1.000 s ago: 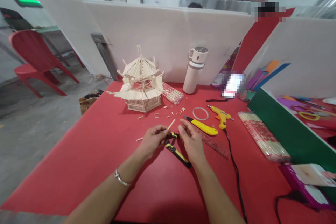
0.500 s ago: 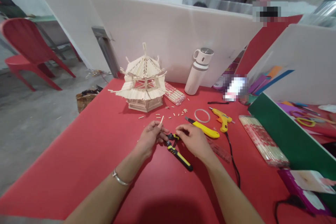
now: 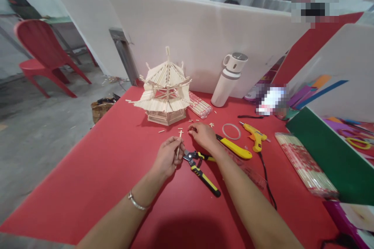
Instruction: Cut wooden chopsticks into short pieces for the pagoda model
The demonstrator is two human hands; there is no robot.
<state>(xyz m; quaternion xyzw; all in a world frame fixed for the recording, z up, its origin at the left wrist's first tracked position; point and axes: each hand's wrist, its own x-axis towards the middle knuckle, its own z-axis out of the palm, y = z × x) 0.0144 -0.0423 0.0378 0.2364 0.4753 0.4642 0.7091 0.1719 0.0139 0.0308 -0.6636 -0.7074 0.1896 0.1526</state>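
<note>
Head view: a thin stick [image 3: 178, 148] is being pinched approx. upright in the L hand [image 3: 167, 158] over the red table [image 3: 87, 171], nr the pliers [image 3: 204, 181]. The R hand [image 3: 204, 135], apart from the L, is being held by short bits [image 3: 211, 125], grip unclear, having just been shifted fwd from beside the pliers, which are seemingly being left idle.

The person's right grip [image 3: 203, 135] and forearm cover the blade end of the yellow cutter [image 3: 235, 148], the end of one handle of the pliers [image 3: 201, 171] and part of the clear ruler [image 3: 247, 169]; whether that grip pinches anything is too small to tell. Fingers of the left grip [image 3: 166, 157] hide part of a thin stick [image 3: 178, 149]. The stick model [image 3: 167, 105] screens one end of a packet [image 3: 201, 106]. A bright device [image 3: 270, 100] is pixelated, and the right edge crops a purple box [image 3: 347, 221].
</note>
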